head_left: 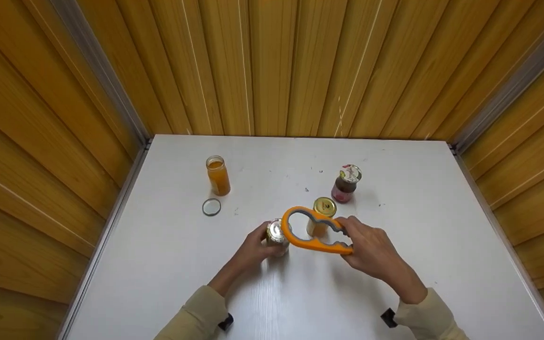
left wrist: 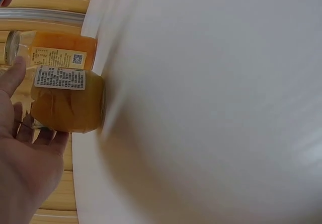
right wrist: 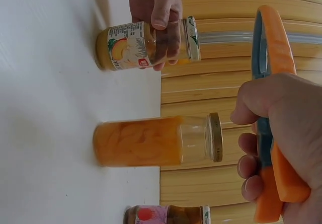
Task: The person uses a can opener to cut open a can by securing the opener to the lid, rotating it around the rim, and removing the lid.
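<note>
The left hand grips a glass jar with a whitish patterned lid, standing on the table. In the right wrist view this jar has a fruit label, and fingers wrap around its upper part. The right hand holds an orange jar opener with a grey inner lining by its handles, its loop overlapping the lid's edge in the head view. In the right wrist view the opener is level with or above the lids. Beneath it stands a gold-lidded jar of orange fruit.
A lidless jar of orange contents stands at the back left, with a loose lid in front of it. A dark jar with a patterned lid stands at the back right. Wood-panelled walls enclose the white table.
</note>
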Available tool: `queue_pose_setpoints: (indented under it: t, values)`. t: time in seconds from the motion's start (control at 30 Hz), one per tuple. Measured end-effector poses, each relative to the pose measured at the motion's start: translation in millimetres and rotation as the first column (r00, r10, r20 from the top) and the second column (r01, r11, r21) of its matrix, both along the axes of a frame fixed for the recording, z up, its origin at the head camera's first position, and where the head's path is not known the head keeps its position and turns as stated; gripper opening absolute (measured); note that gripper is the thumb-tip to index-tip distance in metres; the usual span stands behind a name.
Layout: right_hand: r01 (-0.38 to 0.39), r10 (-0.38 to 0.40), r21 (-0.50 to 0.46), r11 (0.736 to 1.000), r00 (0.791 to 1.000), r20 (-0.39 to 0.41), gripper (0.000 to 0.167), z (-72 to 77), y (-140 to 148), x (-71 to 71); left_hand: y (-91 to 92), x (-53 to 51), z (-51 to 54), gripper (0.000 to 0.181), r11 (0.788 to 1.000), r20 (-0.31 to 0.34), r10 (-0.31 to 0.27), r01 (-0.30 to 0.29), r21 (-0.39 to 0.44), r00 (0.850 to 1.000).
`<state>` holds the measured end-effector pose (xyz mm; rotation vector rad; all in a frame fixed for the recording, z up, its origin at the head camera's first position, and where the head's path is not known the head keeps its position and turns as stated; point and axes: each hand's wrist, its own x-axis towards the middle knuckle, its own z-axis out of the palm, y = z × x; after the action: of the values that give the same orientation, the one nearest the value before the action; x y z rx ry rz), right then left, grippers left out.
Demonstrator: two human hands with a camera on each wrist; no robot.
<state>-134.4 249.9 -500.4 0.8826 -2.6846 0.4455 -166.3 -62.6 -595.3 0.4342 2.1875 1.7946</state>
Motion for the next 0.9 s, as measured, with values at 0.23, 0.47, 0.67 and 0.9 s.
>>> queue_pose_setpoints:
  t: [0.23, 0.47, 0.67, 0.9]
  values:
    - [0.009, -0.009, 0.009, 1.000, 0.999, 0.046, 0.068, -9.7, -14.9, 0.9, 6.8, 9.7, 5.8, 0.059, 0.999, 0.014, -0.030, 0.030, -0.035, 0.999]
    - [-0.002, 0.000, 0.016, 1.000, 0.995, 0.099, 0.065, -25.0, -26.1, 3.9, 11.7, 25.4, 3.0, 0.064, 0.998, 0.054, -0.049, 0.050, -0.022, 0.997]
    - [-0.015, 0.016, -0.003, 1.000, 0.991, 0.134, 0.064, -32.5, -33.5, 2.3, 15.9, 30.8, 0.0, 0.063, 0.998, 0.063, -0.057, 0.058, -0.020, 0.996]
    - [-0.040, 0.042, -0.011, 0.999, 0.985, 0.168, 0.064, -34.7, -44.1, 2.3, 18.8, 33.2, -1.5, 0.060, 0.997, 0.038, -0.082, 0.082, 0.011, 0.996]
